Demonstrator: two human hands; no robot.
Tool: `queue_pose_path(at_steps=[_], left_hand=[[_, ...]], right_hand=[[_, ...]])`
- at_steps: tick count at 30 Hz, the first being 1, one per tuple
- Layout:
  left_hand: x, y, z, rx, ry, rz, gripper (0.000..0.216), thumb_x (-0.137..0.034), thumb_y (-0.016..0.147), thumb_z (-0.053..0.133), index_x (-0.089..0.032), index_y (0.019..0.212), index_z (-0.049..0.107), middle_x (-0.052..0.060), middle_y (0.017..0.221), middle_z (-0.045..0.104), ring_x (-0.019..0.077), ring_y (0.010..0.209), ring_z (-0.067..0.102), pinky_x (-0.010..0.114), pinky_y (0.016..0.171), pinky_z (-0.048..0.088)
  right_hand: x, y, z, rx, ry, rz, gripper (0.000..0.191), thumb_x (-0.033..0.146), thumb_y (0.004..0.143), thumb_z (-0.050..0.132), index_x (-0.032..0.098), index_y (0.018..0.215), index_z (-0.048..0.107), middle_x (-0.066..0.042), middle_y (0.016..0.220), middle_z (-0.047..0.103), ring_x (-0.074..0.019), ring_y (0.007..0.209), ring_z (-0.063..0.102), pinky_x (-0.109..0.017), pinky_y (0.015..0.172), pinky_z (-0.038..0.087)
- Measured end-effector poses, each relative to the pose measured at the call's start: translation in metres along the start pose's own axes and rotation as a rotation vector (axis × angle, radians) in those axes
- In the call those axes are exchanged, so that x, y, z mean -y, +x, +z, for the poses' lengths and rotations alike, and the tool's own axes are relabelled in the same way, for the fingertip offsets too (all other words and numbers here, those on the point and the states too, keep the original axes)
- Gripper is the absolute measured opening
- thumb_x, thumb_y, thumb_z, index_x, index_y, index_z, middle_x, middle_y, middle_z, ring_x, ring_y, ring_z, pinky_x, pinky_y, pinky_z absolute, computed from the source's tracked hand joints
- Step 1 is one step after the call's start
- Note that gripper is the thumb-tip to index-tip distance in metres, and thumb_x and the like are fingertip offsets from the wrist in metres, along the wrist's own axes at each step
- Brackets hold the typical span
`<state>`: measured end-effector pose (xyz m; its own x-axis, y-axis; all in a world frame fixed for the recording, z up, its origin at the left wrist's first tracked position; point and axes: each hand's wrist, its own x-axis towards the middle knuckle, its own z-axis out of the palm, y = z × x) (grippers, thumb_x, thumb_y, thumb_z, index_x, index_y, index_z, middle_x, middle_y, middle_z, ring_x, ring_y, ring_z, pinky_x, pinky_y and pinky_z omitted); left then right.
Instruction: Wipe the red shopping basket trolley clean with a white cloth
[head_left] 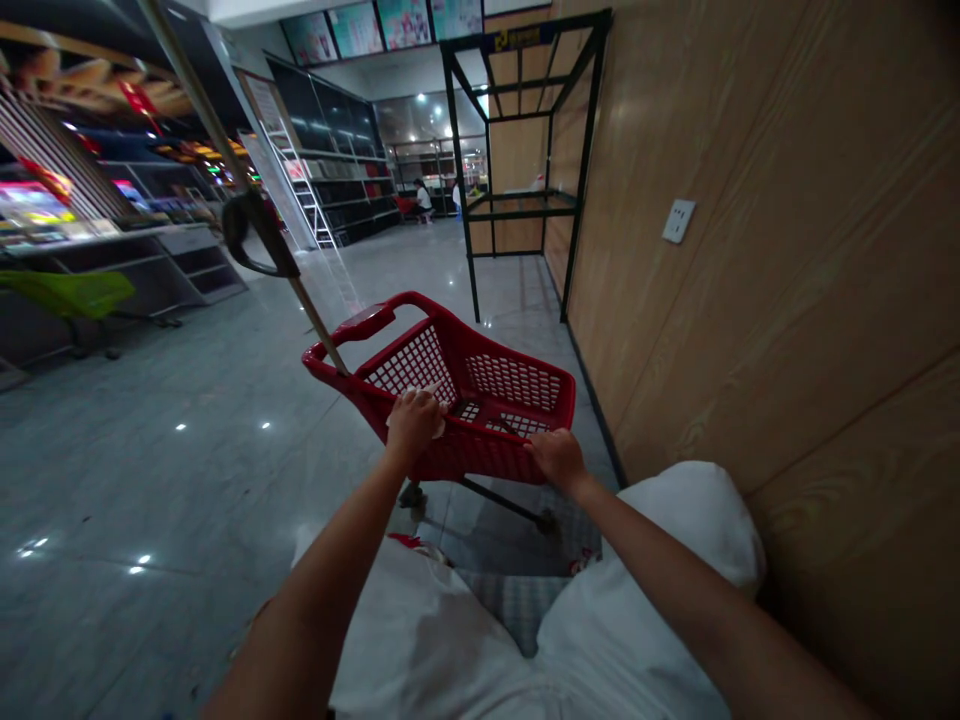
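Observation:
A red plastic shopping cart [480, 458] with mesh sides stands on wheels right in front of my knees. My left hand [412, 428] is closed over its near rim, on a crumpled white cloth [438, 426] that shows past the fingers. Further right, my right hand [557, 457] grips the same rim near the corner by the wall. Some dark item lies at the bottom of the basket, too small to make out. A long pole [318, 318] with a black handle [262, 238] slants up from the cart's push bar.
A wood-panelled wall [720, 330] with a socket [679, 221] runs close on my right. Ahead stands a dark metal frame rack [459, 170]. A green cart [75, 293] is by the counter at left. A ladder [306, 190] leans at shelves; a person [424, 196] sits far back.

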<state>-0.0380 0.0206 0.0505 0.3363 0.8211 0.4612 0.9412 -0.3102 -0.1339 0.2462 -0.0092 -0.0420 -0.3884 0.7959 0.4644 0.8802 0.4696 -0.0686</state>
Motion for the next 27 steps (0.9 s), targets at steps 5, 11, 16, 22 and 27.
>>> queue_pose_path(at_steps=[5,11,16,22,27], left_hand=[[-0.084,-0.018,0.011,0.005,-0.110,-0.054,0.029,-0.032,0.092,0.041,-0.018,0.082,0.065,0.010,0.089,0.063,0.0235,0.089,0.052,0.040,0.083,0.036],[-0.156,-0.028,0.025,-0.068,-0.193,0.059,0.025,-0.034,0.091,0.042,-0.022,0.086,0.063,0.008,0.100,0.063,0.0239,0.098,0.050,0.042,0.090,0.033],[-0.062,-0.020,0.007,-0.039,-0.109,0.015,0.031,-0.040,0.091,0.042,-0.021,0.082,0.065,0.009,0.098,0.063,0.0249,0.096,0.051,0.041,0.086,0.036],[-0.009,-0.016,-0.003,-0.113,-0.052,-0.133,0.026,-0.034,0.089,0.045,-0.019,0.084,0.067,0.011,0.112,0.060,0.0292,0.116,0.041,0.046,0.101,0.026],[-0.115,-0.012,0.020,0.027,-0.189,-0.142,0.035,-0.040,0.091,0.040,-0.020,0.081,0.067,0.009,0.093,0.064,0.0260,0.096,0.050,0.045,0.087,0.033]], right_hand=[[0.023,-0.011,-0.004,-0.016,-0.002,0.047,0.029,0.033,0.093,0.043,0.017,0.081,0.064,-0.005,0.073,0.068,-0.0153,0.067,0.057,-0.028,0.066,0.026],[0.013,-0.010,-0.011,0.061,0.050,0.036,0.023,0.037,0.086,0.050,0.018,0.083,0.063,-0.004,0.079,0.069,-0.0171,0.074,0.060,-0.028,0.068,0.030],[0.004,-0.006,-0.018,0.173,-0.015,0.036,0.030,0.046,0.080,0.059,0.018,0.088,0.062,-0.007,0.085,0.069,-0.0197,0.080,0.060,-0.028,0.071,0.034],[0.009,0.001,-0.018,0.204,-0.050,0.082,0.028,0.043,0.074,0.066,0.019,0.089,0.063,-0.006,0.086,0.070,-0.0208,0.081,0.062,-0.029,0.072,0.036],[0.010,0.003,-0.018,0.220,-0.042,0.105,0.030,0.045,0.076,0.063,0.021,0.094,0.065,-0.006,0.089,0.071,-0.0198,0.082,0.063,-0.028,0.069,0.036]])
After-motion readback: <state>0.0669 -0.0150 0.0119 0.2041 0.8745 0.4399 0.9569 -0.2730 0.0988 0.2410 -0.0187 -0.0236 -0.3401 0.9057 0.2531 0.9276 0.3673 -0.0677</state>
